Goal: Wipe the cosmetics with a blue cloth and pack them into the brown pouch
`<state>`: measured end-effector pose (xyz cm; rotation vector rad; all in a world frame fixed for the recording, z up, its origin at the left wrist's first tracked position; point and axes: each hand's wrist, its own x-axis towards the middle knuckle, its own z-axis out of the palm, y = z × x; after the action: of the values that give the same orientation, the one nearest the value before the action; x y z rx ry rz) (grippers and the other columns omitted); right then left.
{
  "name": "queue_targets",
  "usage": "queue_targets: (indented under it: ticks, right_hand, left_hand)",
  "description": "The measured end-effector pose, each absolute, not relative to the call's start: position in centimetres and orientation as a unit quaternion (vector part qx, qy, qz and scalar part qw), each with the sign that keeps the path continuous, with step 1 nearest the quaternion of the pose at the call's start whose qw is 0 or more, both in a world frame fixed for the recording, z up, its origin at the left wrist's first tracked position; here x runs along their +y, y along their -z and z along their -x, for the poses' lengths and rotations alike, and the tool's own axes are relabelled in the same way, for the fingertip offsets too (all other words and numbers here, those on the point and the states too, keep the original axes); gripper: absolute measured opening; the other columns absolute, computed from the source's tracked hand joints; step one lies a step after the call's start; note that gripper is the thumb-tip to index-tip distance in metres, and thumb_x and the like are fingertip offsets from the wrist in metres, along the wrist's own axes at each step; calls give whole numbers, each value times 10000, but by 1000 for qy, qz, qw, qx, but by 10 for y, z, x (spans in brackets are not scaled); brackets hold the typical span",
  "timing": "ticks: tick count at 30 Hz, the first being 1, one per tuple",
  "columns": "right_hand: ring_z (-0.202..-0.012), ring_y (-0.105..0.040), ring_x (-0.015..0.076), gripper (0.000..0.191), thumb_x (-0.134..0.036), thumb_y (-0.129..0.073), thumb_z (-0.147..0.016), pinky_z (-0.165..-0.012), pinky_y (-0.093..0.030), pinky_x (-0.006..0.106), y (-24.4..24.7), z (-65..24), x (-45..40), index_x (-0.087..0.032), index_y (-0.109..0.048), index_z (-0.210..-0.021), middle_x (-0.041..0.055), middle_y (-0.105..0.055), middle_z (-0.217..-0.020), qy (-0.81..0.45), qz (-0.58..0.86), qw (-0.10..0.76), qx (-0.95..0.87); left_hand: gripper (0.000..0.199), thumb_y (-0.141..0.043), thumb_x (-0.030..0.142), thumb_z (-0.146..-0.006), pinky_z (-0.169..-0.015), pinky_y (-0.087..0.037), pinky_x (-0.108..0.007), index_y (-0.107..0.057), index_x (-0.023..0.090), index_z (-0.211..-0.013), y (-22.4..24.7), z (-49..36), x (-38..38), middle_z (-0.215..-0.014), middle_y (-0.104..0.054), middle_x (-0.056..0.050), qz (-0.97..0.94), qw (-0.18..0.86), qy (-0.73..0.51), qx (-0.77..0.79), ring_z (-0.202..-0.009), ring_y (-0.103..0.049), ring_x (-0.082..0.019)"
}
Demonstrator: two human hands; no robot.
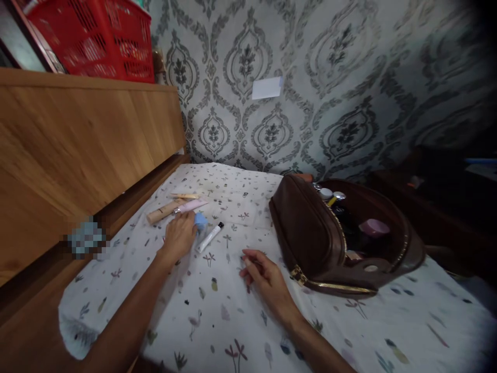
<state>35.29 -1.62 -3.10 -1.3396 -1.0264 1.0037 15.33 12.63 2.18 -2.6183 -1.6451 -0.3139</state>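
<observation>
My left hand [181, 234] is low over the cloth with its fingers curled down, closed at a small blue item [200, 221]; its fingertips are partly hidden. Just beyond lie a beige tube [165, 211], a pale pink tube [191, 206] and a thin yellowish stick [185, 196]. A white tube with a black end [210, 237] rests to the right of that hand. Above the middle of the cloth is my right hand [264, 277], fingers loosely bent and apart, with nothing visible in it. Nearby stands a brown cosmetic bag [310, 228], unzipped.
Inside the bag are a pink item [374, 227], a white-topped container [325, 194] and dark things. A patterned white cloth [217, 311] covers the surface. Along the left runs a wooden cabinet [85, 140] with a red basket [97, 41] on top. A wallpapered wall [240, 119] closes the back.
</observation>
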Motion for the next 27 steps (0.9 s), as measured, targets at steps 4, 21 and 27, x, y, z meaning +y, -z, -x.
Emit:
queue_targets:
  ticks: [4, 21, 27]
  right_hand:
    - [-541, -597, 163, 542, -652, -636, -789, -468, -494, 284, 29, -352, -16, -161, -635, -1018, 36, -643, -699, -420, 564, 549, -451]
    - [-800, -695, 202, 559, -612, -637, -833, -602, -565, 292, 24, -345, -21, -192, -584, -1198, 63, -669, -923, -494, 479, 561, -461]
    - [-658, -653, 146, 539, -542, -787, -709, -522, -512, 229, 23, -349, -22, -196, -627, -1092, -3, -647, -796, -586, 421, 532, -444]
  left_hand:
    - [272, -457, 192, -927, -894, -474, -468, -575, 138, -1166, -19, -138, 133, -1111, -692, -191, 830, 19, 65, -554, -1072, -632, -341]
    - [430, -541, 405, -907, -671, -523, -247, -466, 254, -1303, -17, -189, 86, -915, -629, 8, 723, -472, 354, -358, -727, -603, -135]
    - [334, -571, 426, -901, -678, -513, -241, -557, 245, -1182, -7, -204, 64, -884, -637, 15, 749, -514, 296, -295, -731, -603, -131]
